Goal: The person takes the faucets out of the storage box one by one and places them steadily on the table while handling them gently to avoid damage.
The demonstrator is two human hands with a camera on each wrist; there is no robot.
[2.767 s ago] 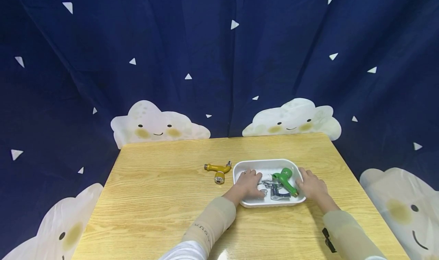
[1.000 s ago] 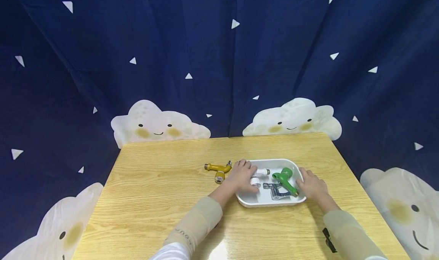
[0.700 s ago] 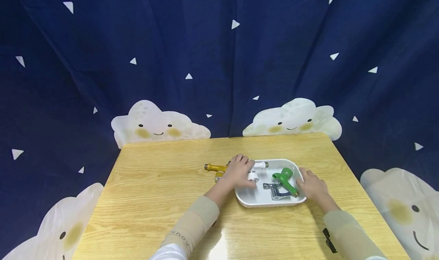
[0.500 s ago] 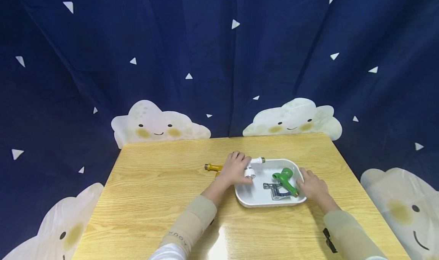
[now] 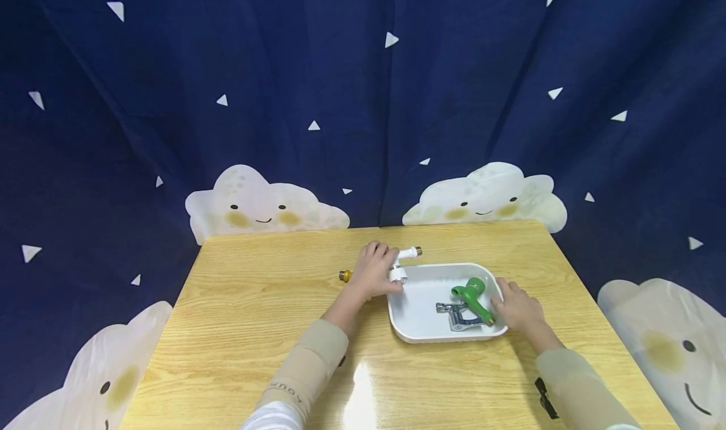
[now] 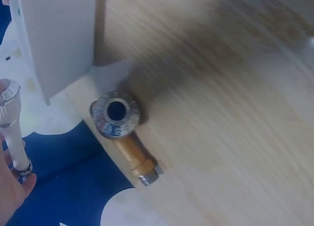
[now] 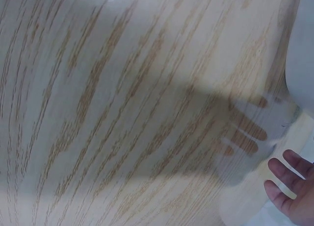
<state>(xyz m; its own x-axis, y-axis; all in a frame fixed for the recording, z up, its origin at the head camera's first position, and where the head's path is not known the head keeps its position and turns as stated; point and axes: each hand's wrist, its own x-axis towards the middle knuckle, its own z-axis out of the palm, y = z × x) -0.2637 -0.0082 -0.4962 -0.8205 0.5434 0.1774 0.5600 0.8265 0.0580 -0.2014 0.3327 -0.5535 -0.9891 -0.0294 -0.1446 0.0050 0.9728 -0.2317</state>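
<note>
In the head view my left hand [image 5: 371, 272] grips a white tap [image 5: 399, 274] with a brass-coloured threaded end, raised over the left rim of a white tray [image 5: 420, 338]. The left wrist view catches the white tap [image 6: 15, 142] at its left edge, fingers around it. My right hand [image 5: 518, 307] rests at the tray's right rim, its thumb over the edge; its fingers [image 7: 285, 177] look straight and spread in the right wrist view. Inside the tray lie a green tap [image 5: 472, 299] and a chrome tap [image 5: 455, 316].
A yellow tap [image 6: 131, 155] lies on the wooden table [image 5: 255, 304] left of the tray; in the head view my left hand mostly covers it. A dark blue curtain [image 5: 340, 70] with cloud prints hangs behind the table.
My left hand has lifted the white tap out of the tray and carried it left and away from me, over the yellow tap. My right hand has stayed at the rim.
</note>
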